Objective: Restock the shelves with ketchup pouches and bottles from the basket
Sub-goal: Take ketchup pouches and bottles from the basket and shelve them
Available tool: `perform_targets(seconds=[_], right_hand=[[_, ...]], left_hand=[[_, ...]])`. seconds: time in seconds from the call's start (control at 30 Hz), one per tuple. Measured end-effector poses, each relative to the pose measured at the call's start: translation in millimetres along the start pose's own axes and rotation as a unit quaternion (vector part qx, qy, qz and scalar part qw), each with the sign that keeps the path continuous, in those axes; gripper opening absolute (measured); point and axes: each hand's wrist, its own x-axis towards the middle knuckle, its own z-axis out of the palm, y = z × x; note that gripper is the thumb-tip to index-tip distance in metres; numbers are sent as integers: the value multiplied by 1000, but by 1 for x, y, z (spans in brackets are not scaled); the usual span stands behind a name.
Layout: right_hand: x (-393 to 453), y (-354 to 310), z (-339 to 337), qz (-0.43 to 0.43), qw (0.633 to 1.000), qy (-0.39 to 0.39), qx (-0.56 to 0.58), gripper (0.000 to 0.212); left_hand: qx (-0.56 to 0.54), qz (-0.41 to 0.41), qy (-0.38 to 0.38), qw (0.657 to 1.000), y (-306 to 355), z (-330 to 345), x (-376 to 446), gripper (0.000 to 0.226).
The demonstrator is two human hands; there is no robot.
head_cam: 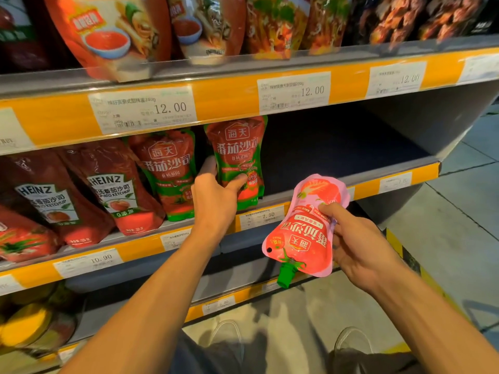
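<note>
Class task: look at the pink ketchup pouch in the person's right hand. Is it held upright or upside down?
Upside down. The pink pouch has its green cap pointing downward and its printed characters inverted, as the right hand grips its side.

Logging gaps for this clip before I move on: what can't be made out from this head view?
- Basket: not in the head view at all.
- Price label beside the empty shelf bay: too blurred to read.
- Red-and-green pouch: its lower left is covered by the left hand.
- Pink pouch: its right edge is hidden by the right hand.
- Upper-shelf pouches: tops cut off by the frame edge.
</note>
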Motion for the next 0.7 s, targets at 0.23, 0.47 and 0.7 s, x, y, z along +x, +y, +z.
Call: perform_targets(seconds=[0.23,0.47,0.7], right_hand=[[0,-1,-3,-1,1000,-3,5,26],[3,0,-4,-2,1000,-4,1,29],[8,3,-4,-7,1000,-2,3,33]], left_hand=[[-13,-3,19,1000,4,1,2,41],[-10,1,18,1000,6,2,3,41],[12,0,-7,1000,-2,-3,1,42]])
